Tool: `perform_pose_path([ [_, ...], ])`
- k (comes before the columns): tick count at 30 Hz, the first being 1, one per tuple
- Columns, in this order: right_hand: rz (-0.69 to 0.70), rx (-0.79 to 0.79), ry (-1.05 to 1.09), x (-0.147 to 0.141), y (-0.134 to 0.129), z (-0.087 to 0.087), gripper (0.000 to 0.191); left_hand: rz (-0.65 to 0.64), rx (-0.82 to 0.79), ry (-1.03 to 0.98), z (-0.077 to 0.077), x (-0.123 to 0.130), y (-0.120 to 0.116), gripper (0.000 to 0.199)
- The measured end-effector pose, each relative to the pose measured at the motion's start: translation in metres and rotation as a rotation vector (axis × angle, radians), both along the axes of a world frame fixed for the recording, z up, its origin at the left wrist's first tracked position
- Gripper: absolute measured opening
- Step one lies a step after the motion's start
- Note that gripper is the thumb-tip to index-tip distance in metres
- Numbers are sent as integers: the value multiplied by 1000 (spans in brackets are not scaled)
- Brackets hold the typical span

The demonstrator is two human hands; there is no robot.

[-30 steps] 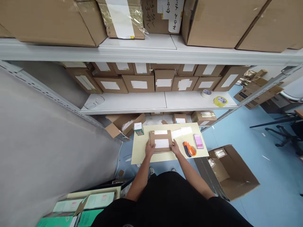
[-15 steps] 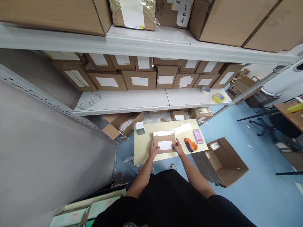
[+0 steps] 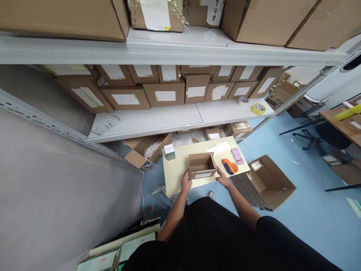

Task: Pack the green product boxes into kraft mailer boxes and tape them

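Observation:
A small open cardboard box (image 3: 203,174) stands on the cream tabletop (image 3: 176,180), its inside showing and a white label on the near side. My left hand (image 3: 185,182) is closed on the box's near left corner. At the near right corner, my right hand (image 3: 222,178) holds the box's side, index finger along the edge. An orange and blue tape dispenser (image 3: 229,166) lies right of the box. A white and green small carton (image 3: 169,152) stands to its left. White paper sheets (image 3: 220,147) lie behind it.
Shelves with labelled cartons (image 3: 169,92) rise in front; eyeglasses (image 3: 108,125) and tape rolls (image 3: 258,109) rest on the middle shelf. A large open carton (image 3: 267,184) is right of the table. Another open carton (image 3: 148,148) sits at the left under the shelf.
The small box has gone from showing a flat, labelled face to showing its open inside. Both hands remain at its sides, and the view has shifted slightly.

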State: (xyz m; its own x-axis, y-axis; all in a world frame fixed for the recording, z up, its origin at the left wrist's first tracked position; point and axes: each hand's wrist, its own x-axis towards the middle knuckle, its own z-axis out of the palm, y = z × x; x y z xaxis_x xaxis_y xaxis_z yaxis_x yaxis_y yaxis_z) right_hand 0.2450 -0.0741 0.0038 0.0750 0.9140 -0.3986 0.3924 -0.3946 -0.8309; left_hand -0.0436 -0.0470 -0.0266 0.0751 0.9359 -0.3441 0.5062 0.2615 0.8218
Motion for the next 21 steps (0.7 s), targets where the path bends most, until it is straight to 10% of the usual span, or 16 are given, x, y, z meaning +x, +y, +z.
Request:
perform_pose_path([
  [6, -36, 66, 31, 11, 4, 28, 95, 158, 204, 25, 51, -3, 26, 55],
  [11, -62, 193, -40, -14, 16, 55, 66, -138, 245, -17, 82, 16, 33, 43],
  [15, 79, 193, -61, -45, 26, 65, 46, -361, 234, 181, 74, 21, 29, 35],
  [21, 276, 137, -300, -49, 31, 53, 52, -493, 123, 295, 42, 3, 19, 73],
])
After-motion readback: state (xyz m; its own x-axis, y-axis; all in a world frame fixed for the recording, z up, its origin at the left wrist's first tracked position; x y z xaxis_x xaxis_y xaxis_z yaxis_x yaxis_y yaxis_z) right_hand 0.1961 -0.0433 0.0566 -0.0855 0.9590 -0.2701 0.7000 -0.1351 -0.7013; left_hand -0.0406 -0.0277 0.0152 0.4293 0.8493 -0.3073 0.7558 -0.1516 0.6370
